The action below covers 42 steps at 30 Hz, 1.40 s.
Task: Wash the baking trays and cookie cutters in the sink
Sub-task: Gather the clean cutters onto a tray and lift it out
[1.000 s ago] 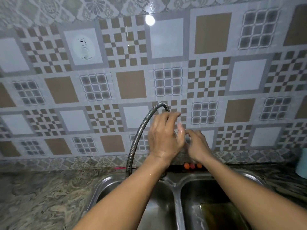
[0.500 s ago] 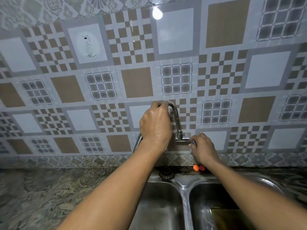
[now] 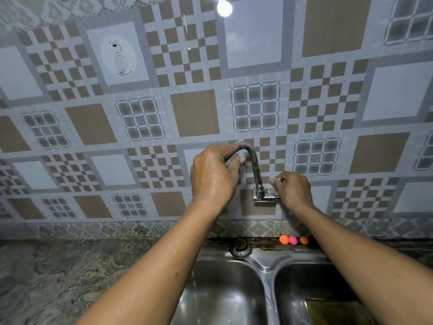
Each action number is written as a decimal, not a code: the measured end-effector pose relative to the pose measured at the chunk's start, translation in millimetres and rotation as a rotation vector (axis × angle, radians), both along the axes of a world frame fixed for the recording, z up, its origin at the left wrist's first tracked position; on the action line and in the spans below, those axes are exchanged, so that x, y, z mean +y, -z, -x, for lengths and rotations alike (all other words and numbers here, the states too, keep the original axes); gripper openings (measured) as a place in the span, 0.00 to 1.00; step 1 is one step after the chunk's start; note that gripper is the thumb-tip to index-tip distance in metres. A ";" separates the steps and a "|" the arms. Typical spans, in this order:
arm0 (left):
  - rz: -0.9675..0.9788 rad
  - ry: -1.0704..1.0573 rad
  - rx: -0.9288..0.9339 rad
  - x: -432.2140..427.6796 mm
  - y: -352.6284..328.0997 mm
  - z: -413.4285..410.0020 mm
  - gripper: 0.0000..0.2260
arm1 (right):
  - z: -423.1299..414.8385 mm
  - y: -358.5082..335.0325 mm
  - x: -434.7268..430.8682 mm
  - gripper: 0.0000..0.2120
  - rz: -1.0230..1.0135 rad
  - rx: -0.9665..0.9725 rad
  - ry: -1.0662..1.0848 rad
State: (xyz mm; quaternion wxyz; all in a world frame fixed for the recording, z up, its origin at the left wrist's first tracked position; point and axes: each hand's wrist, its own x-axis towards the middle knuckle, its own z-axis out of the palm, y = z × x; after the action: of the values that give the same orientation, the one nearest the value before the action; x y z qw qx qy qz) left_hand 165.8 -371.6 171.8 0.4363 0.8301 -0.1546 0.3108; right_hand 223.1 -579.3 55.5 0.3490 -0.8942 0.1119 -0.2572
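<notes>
A wall-mounted tap with a flexible metal hose [image 3: 254, 165] rises from its chrome base [image 3: 263, 195] on the tiled wall. My wet left hand [image 3: 212, 174] is wrapped around the top bend of the hose. My right hand [image 3: 293, 190] pinches the tap handle at the right side of the base. Below lies a steel double sink [image 3: 267, 268]. A thin stream of water falls into its left basin. A brownish baking tray [image 3: 332, 311] lies in the right basin, partly cut off by the frame. No cookie cutters are visible.
A marbled stone counter [image 3: 58, 277] stretches to the left of the sink. A round metal strainer plug [image 3: 240, 247] sits on the sink's back ledge. Beside it lie three small orange and pink balls [image 3: 293, 240]. A bear-printed wall hook [image 3: 118, 56] hangs at the upper left.
The view has tilted up and nearer the wall. My left hand slid from in front of the tap onto the hose bend. My right hand stays at the tap handle.
</notes>
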 end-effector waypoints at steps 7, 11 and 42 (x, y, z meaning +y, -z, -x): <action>0.016 0.014 -0.015 0.7 3.8 -1.3 0.13 | -0.9 0.4 -1.7 0.10 0.016 0.021 -0.019; 0.005 0.025 0.005 0.5 2.6 3.0 0.13 | 2.6 -0.9 1.7 0.09 0.007 0.059 -0.028; -0.354 0.470 0.797 -44.4 277.7 230.8 0.23 | 318.0 189.0 -24.2 0.05 -0.142 0.669 -0.162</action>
State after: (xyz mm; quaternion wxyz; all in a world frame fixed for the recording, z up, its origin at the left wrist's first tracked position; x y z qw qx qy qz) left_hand -65.0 -416.0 -106.0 0.3722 0.8884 -0.2091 -0.1689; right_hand -94.9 -603.5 -133.5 0.3738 -0.9083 0.1663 0.0873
